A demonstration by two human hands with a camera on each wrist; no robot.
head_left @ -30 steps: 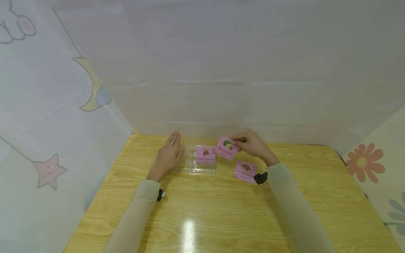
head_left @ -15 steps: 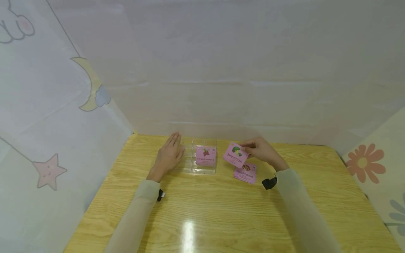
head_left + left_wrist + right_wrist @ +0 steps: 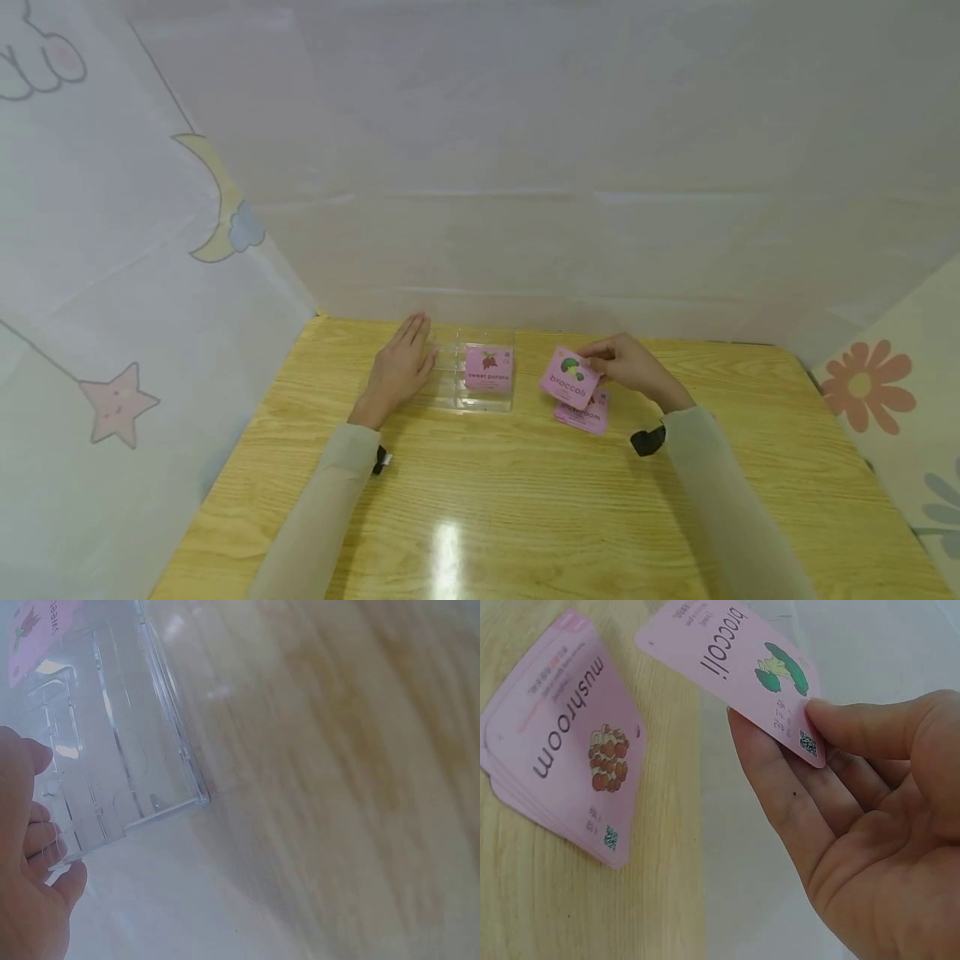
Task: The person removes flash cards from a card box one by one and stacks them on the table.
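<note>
A divided clear plastic box (image 3: pixel 486 403) stands at the back of the table, with a pink sweet potato card (image 3: pixel 489 368) in its right part. My left hand (image 3: pixel 401 367) holds the box's left end; in the left wrist view some fingers (image 3: pixel 41 838) show through the plastic. In my right hand (image 3: pixel 630 364), thumb and fingers pinch a pink broccoli card (image 3: pixel 739 660) by its edge. That card is tilted over a small stack of pink cards (image 3: pixel 570 742) on the table, a mushroom card uppermost. In the head view it covers part of the stack.
The wooden table (image 3: pixel 480 500) meets a pale wall sheet (image 3: pixel 465 208) just behind the box. Decorated sheets also stand at left and right. A black wrist strap (image 3: pixel 648 440) hangs at the right cuff.
My right hand has carried the broccoli card from beside the box, rightward and nearer to me, over the mushroom stack. The left hand and the box have stayed in place.
</note>
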